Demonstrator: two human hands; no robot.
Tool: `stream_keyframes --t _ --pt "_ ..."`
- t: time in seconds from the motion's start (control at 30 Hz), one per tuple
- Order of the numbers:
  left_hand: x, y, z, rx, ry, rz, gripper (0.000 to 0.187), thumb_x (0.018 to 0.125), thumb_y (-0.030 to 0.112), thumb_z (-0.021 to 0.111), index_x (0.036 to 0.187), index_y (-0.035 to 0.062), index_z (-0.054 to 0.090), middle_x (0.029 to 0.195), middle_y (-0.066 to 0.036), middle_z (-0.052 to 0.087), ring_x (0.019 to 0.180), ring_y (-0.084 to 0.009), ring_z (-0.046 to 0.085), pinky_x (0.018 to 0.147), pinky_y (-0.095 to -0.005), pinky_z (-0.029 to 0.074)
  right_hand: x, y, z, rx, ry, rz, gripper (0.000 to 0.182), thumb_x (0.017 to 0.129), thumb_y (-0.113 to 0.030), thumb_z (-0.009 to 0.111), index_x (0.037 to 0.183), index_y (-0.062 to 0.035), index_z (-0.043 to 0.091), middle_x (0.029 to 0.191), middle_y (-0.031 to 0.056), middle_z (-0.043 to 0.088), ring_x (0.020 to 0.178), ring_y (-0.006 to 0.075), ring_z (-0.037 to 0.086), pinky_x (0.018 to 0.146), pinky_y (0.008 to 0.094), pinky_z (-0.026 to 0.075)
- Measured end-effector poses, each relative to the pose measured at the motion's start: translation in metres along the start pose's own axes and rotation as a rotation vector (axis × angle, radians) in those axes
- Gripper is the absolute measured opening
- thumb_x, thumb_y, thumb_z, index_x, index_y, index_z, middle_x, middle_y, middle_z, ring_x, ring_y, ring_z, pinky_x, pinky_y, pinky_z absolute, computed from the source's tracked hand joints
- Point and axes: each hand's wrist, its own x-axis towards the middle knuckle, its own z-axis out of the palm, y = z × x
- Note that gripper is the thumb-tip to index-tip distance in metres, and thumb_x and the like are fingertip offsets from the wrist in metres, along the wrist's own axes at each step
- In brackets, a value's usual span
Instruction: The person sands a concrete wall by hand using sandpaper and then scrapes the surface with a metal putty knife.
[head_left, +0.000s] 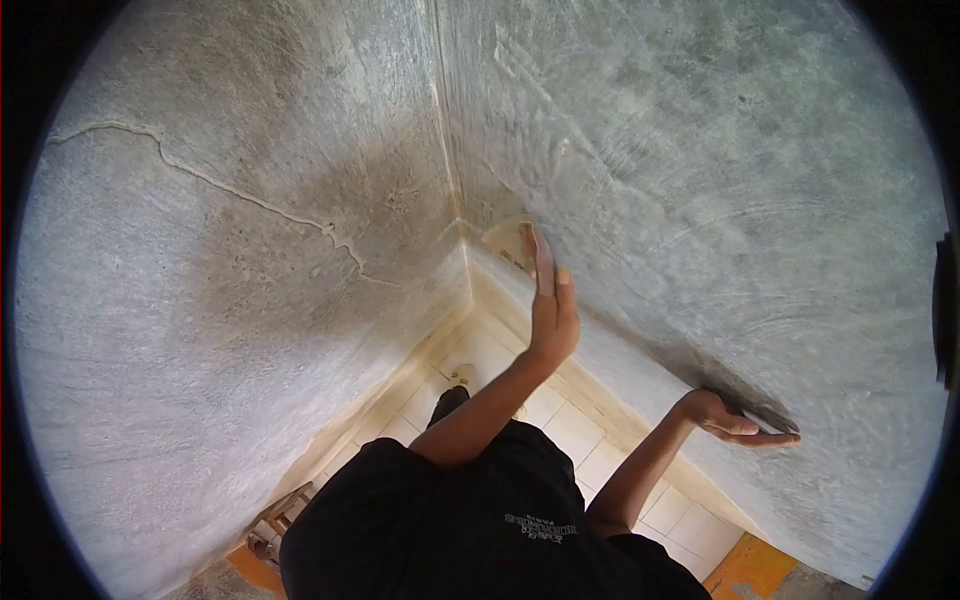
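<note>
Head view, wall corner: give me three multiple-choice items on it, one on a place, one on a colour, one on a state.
1. Where is the left hand?
A. near the corner, on the right wall
B. on the floor tiles
C. on the cracked wall

2. What colour is the shirt?
A. white
B. black
C. orange

3. How does the right hand lie?
A. clenched in a fist away from the wall
B. hanging at the person's side
C. flat against the right wall, over a thin flat piece

Answers: 1 A, its fingers press a flat tool to the wall just right of the corner; 2 B, the cloth is black; 3 C, the fingers are stretched along the wall with a pale edge showing beneath.
</note>
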Motion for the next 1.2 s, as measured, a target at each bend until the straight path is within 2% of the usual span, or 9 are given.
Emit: stream_keyframes --t 0.1,0.3,0.4,0.6,0.7,0.9,1.0,1.1,1.2 --pt "0.022 0.026 -0.012 -0.253 0.071 0.020 0.071 0.101 0.045 0.022 0.146 -0.0037 -0.003 0.153 -0.024 -0.006 0.143 -0.0354 -0.005 0.115 -0.0426 0.000 0.000 0.002 -0.001 0.005 -0.010 -0.012 0.058 0.097 -0.035 0.019 0.142 0.0011 0.029 0.149 0.0194 0.024 0.138 0.0341 0.023 0.111 0.0498 0.027" --pt "0.008 0.014 -0.006 0.013 -0.034 0.021 0.072 0.100 0.046 0.022 0.145 -0.0075 0.004 0.152 -0.028 -0.004 0.142 -0.0381 -0.004 0.115 -0.0458 0.003 0.003 0.002 -0.002 -0.006 -0.015 0.004 0.059 0.096 -0.037 0.020 0.143 -0.0018 0.029 0.149 0.0193 0.025 0.138 0.0340 0.023 0.110 0.0509 0.028" --pt "0.002 0.010 -0.001 0.136 -0.063 0.085 0.069 0.102 0.043 0.021 0.144 -0.0092 0.003 0.152 -0.028 -0.005 0.142 -0.0374 -0.004 0.115 -0.0427 0.005 0.004 0.003 -0.002 -0.009 -0.015 0.022 0.059 0.095 -0.037 0.020 0.143 -0.0029 0.029 0.148 0.0194 0.026 0.138 0.0339 0.024 0.110 0.0512 0.028" --pt "0.022 0.026 -0.009 0.169 -0.017 0.036 0.068 0.102 0.040 0.020 0.144 -0.0100 0.002 0.151 -0.030 -0.005 0.142 -0.0399 -0.005 0.115 -0.0451 0.003 0.003 0.005 -0.003 -0.020 -0.021 0.035 0.060 0.095 -0.037 0.020 0.143 -0.0023 0.028 0.149 0.0193 0.025 0.139 0.0342 0.022 0.111 0.0511 0.026" --pt "0.006 0.020 -0.005 0.233 -0.067 0.050 0.067 0.102 0.040 0.021 0.144 -0.0097 0.006 0.151 -0.030 -0.005 0.142 -0.0404 -0.005 0.115 -0.0451 0.004 0.004 0.002 -0.001 -0.016 -0.011 0.038 0.059 0.095 -0.035 0.020 0.143 -0.0011 0.027 0.149 0.0193 0.025 0.140 0.0341 0.020 0.112 0.0508 0.024" --pt "0.021 0.021 -0.012 0.170 0.018 0.054 0.066 0.102 0.041 0.021 0.143 -0.0092 0.014 0.151 -0.030 -0.002 0.142 -0.0408 -0.003 0.114 -0.0472 0.005 0.005 0.000 -0.006 -0.073 -0.036 -0.001 0.057 0.096 -0.032 0.019 0.144 -0.0008 0.026 0.150 0.0178 0.024 0.141 0.0340 0.016 0.114 0.0500 0.018" --pt "0.003 0.019 -0.005 0.182 -0.050 0.082 0.061 0.102 0.034 0.020 0.143 -0.0105 0.010 0.150 -0.031 0.001 0.140 -0.0443 0.002 0.113 -0.0528 0.006 0.004 0.002 -0.005 -0.075 -0.025 0.003 0.057 0.096 -0.032 0.019 0.144 -0.0014 0.025 0.150 0.0161 0.025 0.141 0.0340 0.015 0.115 0.0500 0.015" --pt "0.004 0.021 -0.009 0.247 -0.063 0.030 0.061 0.102 0.034 0.020 0.143 -0.0103 0.012 0.150 -0.031 0.002 0.141 -0.0440 0.003 0.114 -0.0510 0.006 0.004 0.002 -0.003 -0.041 -0.023 0.002 0.057 0.096 -0.032 0.020 0.144 -0.0014 0.025 0.150 0.0151 0.026 0.141 0.0337 0.015 0.115 0.0507 0.015" --pt "0.024 0.026 -0.019 0.259 0.011 0.073 0.061 0.102 0.035 0.020 0.143 -0.0099 0.013 0.150 -0.031 0.004 0.141 -0.0436 0.004 0.113 -0.0514 0.007 0.003 0.003 -0.009 -0.070 -0.040 0.006 0.057 0.097 -0.034 0.020 0.144 -0.0013 0.025 0.149 0.0158 0.027 0.141 0.0334 0.015 0.114 0.0497 0.016"
